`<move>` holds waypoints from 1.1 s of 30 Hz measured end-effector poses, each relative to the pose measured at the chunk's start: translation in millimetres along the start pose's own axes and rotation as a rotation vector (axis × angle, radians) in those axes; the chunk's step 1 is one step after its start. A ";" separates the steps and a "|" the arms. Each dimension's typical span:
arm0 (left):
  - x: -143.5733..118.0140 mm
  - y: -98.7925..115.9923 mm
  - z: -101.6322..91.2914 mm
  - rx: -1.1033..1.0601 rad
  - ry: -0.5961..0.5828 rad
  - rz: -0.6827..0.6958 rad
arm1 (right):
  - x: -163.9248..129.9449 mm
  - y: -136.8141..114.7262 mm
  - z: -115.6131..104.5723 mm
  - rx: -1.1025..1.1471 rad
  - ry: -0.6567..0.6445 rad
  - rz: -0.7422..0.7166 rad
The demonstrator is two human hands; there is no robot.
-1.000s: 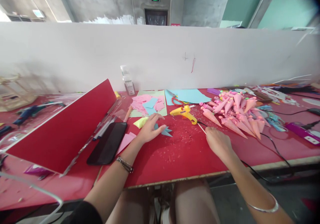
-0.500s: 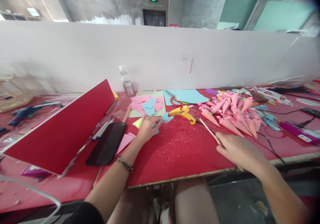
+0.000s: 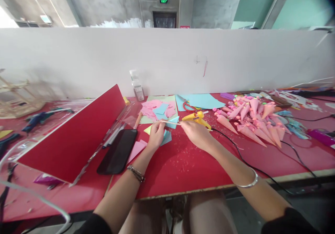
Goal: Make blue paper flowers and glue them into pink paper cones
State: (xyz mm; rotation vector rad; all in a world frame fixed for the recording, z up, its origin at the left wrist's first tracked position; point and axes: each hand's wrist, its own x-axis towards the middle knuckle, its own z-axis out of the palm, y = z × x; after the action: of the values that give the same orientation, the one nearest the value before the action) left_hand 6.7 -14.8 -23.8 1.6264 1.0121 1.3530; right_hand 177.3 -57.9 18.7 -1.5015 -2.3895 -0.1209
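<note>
Fingers of the left hand and the right hand pinch a thin pale stick, which spans the gap between them, nearly level above the red counter. Folded blue paper lies just beside the left hand, and a yellow glue gun rests just beyond the right. Farther out, a black phone lies to the left and pink cones are heaped to the right.
</note>
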 end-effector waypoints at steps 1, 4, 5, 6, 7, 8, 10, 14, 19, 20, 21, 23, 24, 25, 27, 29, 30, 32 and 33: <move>0.5 0.3 0.3 -0.056 0.007 -0.038 | 0.8 0.2 3.8 -0.003 0.013 0.023; 0.7 3.9 2.0 -0.139 0.030 -0.117 | -1.8 -0.3 8.6 -0.004 0.036 0.072; 0.3 5.3 2.7 -0.127 0.037 -0.112 | -3.1 -0.6 8.9 -0.006 0.038 0.076; -0.2 6.7 3.4 -0.097 0.040 -0.093 | -4.2 -0.8 9.1 -0.009 0.040 0.076; -0.8 7.9 3.9 -0.054 0.039 -0.070 | -5.1 -0.9 9.3 -0.013 0.043 0.074; -1.4 8.8 4.2 -0.005 0.036 -0.046 | -5.8 -0.9 9.6 -0.017 0.049 0.070; -2.5 10.2 4.8 0.075 0.021 -0.018 | -6.7 -0.4 10.7 -0.019 0.069 0.056; -4.2 11.3 6.3 0.151 -0.038 0.023 | -8.0 0.4 13.1 0.034 0.115 0.039; -7.3 13.8 6.4 0.269 -0.124 0.181 | -9.2 3.1 12.1 0.203 0.133 0.065; -8.0 14.7 5.7 0.317 -0.146 0.213 | -9.4 4.2 11.5 0.210 0.135 0.074; -8.5 15.8 4.7 0.368 -0.166 0.242 | -9.7 5.4 10.9 0.203 0.140 0.083; -9.1 18.0 2.2 0.454 -0.188 0.295 | -10.3 7.5 9.7 0.187 0.146 0.083; -9.1 19.1 0.9 0.482 -0.192 0.315 | -10.5 8.3 9.3 0.191 0.147 0.073; -9.1 20.3 -0.2 0.500 -0.193 0.328 | -10.6 8.9 9.0 0.205 0.144 0.059; -9.0 22.6 -1.9 0.509 -0.211 0.331 | -10.7 9.6 8.6 0.252 0.127 0.033; -9.2 25.1 -2.4 0.481 -0.230 0.312 | -10.7 10.0 8.5 0.285 0.115 0.027; -9.5 26.3 -2.4 0.459 -0.234 0.302 | -10.7 10.3 8.5 0.294 0.114 0.030; -10.3 28.2 -2.1 0.425 -0.236 0.294 | -10.7 11.0 8.8 0.305 0.120 0.031; -10.6 28.8 -2.0 0.423 -0.238 0.294 | -10.7 11.5 8.9 0.312 0.123 0.024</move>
State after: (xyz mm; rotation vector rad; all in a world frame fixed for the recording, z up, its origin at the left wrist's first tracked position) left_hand 6.3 -35.4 -1.1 2.2671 0.9865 1.1376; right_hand 189.9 -59.9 5.8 -1.3360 -2.1739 0.1541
